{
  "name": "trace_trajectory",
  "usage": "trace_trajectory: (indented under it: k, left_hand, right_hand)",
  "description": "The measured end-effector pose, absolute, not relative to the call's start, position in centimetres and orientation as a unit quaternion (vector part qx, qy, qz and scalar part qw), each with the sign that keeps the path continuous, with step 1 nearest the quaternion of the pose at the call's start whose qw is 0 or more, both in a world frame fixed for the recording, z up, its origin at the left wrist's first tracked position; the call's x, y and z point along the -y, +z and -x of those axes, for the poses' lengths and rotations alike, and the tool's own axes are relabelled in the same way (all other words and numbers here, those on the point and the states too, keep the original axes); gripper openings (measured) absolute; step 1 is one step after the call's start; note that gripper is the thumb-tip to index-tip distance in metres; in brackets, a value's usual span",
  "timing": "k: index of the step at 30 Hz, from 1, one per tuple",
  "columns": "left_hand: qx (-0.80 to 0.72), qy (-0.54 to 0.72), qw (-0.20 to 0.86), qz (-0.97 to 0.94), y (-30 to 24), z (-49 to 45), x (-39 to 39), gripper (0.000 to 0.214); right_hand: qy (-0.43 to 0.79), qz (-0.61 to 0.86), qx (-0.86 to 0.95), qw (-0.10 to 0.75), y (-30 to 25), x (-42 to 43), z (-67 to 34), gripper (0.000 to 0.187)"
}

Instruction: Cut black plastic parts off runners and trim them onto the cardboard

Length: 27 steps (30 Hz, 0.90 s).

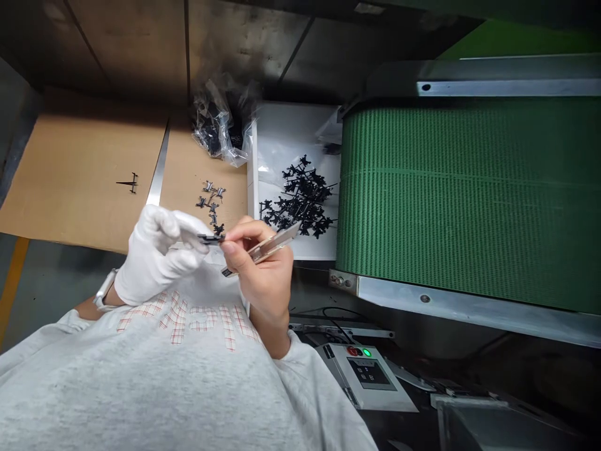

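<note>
My left hand (162, 250), in a white glove, pinches one end of a small black plastic part (211, 239). The thumb and index finger of my bare right hand (265, 269) close on its other end. Across my right palm lies a slim, flat, pale metallic tool (275, 244) with a dark end, perhaps a craft knife; my fingers partly hide it. Just beyond my hands, several small black parts (213, 205) are spread on the brown cardboard (183, 163). A heap of similar black parts (305, 197) lies in the white tray (252, 169) to the right.
A steel ruler-like strip (159, 166) and a lone T-shaped black piece (133, 183) lie on the cardboard at left. A clear plastic bag (225, 125) sits at the back. On the right are a green conveyor belt (460, 200) and a control box (370, 376) with a lit green button.
</note>
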State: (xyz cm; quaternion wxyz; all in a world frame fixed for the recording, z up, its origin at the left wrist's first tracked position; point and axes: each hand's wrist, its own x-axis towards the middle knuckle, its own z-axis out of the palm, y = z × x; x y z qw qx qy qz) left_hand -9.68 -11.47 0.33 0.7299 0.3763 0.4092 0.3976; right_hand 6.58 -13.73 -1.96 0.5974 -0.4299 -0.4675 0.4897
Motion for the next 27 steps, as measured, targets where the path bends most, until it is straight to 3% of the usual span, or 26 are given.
trace_trajectory:
  k: [2, 5, 7, 12, 15, 17, 21, 27]
  left_hand:
    - [-0.386, 0.358, 0.757, -0.385, 0.1, 10.0, 11.2, 0.058]
    - [-0.336, 0.194, 0.843, -0.372, -0.3, 10.4, 10.9, 0.078]
    - [-0.323, 0.154, 0.869, -0.341, -0.5, 10.3, 10.7, 0.073]
    - [-0.321, 0.157, 0.865, -0.352, -0.1, 9.6, 10.3, 0.049]
    - [-0.345, 0.155, 0.819, -0.431, 0.4, 9.6, 10.4, 0.052]
    - [-0.367, 0.166, 0.789, -0.464, 0.6, 9.7, 10.6, 0.054]
    - [-0.387, 0.212, 0.769, -0.463, 0.4, 10.1, 11.0, 0.043]
    - [-0.365, 0.213, 0.771, -0.477, 0.2, 10.1, 11.1, 0.037]
  right_hand:
    - [0.424, 0.451, 0.515, 0.592, -1.7, 13.7, -7.2, 0.014]
    - [0.357, 0.451, 0.597, 0.559, -1.4, 13.7, -7.9, 0.006]
    - [0.339, 0.441, 0.633, 0.538, -1.4, 13.6, -8.3, 0.006]
    - [0.339, 0.431, 0.65, 0.526, -1.9, 13.7, -9.0, 0.007]
    - [0.358, 0.425, 0.644, 0.526, -2.2, 14.0, -9.4, 0.05]
    - [0.349, 0.435, 0.657, 0.508, -2.4, 14.3, -9.5, 0.062]
    - [0.322, 0.439, 0.697, 0.468, -2.4, 14.9, -9.2, 0.049]
    - [0.358, 0.388, 0.689, 0.497, -3.0, 14.9, -8.5, 0.05]
